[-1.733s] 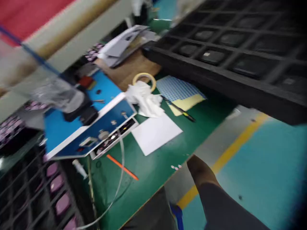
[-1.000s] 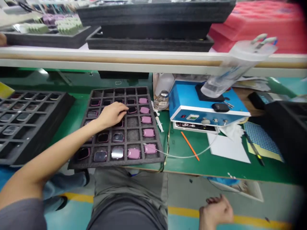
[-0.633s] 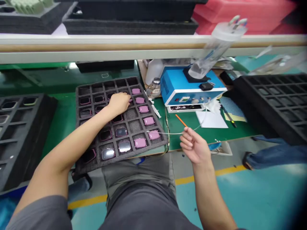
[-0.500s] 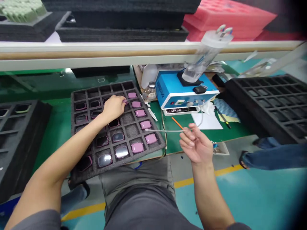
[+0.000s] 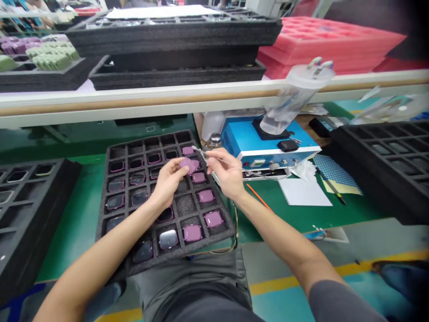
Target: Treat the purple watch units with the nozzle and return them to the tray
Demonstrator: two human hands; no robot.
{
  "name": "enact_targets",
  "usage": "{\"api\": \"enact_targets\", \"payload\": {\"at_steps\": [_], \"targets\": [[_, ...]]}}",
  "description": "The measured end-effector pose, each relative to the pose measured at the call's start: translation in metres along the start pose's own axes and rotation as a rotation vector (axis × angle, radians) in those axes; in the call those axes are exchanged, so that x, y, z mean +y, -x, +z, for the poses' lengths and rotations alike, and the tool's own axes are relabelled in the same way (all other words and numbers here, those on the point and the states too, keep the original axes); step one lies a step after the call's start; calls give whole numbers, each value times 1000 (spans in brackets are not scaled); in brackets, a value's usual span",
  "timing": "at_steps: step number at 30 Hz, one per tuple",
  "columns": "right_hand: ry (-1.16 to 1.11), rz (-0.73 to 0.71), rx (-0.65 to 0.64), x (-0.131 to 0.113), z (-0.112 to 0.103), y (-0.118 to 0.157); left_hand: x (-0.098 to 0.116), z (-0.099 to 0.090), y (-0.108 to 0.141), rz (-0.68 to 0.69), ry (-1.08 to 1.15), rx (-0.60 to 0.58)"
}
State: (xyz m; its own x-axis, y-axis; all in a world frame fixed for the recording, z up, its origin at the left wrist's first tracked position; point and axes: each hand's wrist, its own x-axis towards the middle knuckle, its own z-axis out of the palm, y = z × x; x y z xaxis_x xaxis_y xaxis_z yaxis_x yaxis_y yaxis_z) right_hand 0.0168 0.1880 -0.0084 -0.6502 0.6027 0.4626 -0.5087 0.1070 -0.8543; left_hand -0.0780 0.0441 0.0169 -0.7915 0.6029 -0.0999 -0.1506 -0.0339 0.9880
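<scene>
Green bench top (image 5: 288, 219) beneath black trays (image 5: 185, 205), a blue box (image 5: 271, 157), white paper (image 5: 304, 193), an orange stick (image 5: 258, 197).

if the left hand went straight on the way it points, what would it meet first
Probably the right hand or its thin tool, just beyond the purple case the left hand holds, though one view leaves depth unclear.

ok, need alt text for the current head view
A person's left hand holds a purple watch-shaped case above a dark foam tray of purple and dark-faced pieces, while the right hand holds a slim tool, its tip near the case. The tray rests on a green bench, with a blue box to its right.
</scene>
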Motion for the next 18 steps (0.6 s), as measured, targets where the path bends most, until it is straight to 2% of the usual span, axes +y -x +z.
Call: {"api": "enact_targets", "payload": {"at_steps": [2, 6, 11, 18], "targets": [[30, -39, 16, 6, 1, 3, -4, -2, -3, -14, 39, 14], [-43, -8, 80, 11, 1, 13, -8, -1, -6, -60, 167, -1], [-25, -59, 149, 10, 0, 24, -10, 1, -3, -46, 60, -7], [246, -109, 52, 8, -3, 34, -13, 2, 10, -36, 22, -7]]}}
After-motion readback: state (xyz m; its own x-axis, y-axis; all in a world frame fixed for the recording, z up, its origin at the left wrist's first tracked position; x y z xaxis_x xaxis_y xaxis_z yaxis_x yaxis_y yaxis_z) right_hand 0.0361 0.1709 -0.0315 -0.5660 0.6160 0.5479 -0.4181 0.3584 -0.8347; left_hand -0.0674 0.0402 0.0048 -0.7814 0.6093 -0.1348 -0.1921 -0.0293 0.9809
